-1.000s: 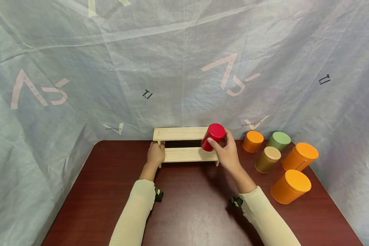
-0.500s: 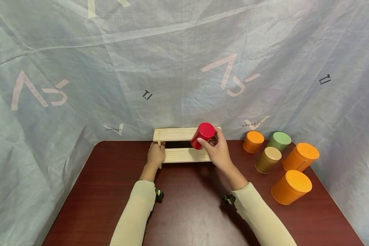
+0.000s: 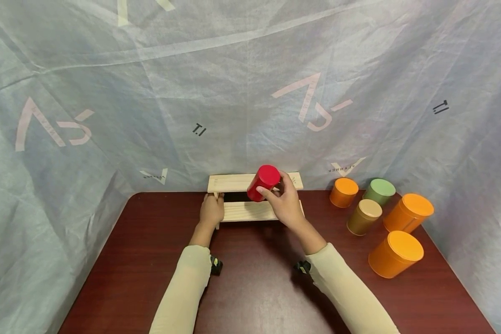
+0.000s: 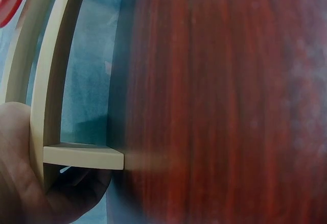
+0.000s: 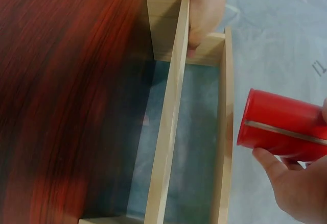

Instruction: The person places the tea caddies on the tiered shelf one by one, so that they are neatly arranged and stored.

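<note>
My right hand [image 3: 285,204] grips a red cylindrical tin [image 3: 269,176] between thumb and fingers. The tin tilts slightly and hangs in front of the upper board of a small two-tier wooden shelf [image 3: 250,211]. In the right wrist view, a narrow gap separates the bottom of the tin [image 5: 283,117] from the top board [image 5: 225,127]. My left hand [image 3: 212,208] holds the shelf's left end; in the left wrist view, the thumb lies over the lower board [image 4: 48,81] and the fingers curl beneath, partly hidden. Both shelf boards bear nothing that I can see.
At the right of the dark red table [image 3: 250,287] stand several tins: a small orange tin [image 3: 343,192], a green tin [image 3: 380,191], a gold-brown tin [image 3: 364,217] and two larger orange tins, one behind [image 3: 408,213] the other. Grey cloth [image 3: 234,93] hangs behind the shelf.
My right hand has carried the red tin leftward along the shelf, from its right end to near its middle. The left hand stays on the shelf's left end.
</note>
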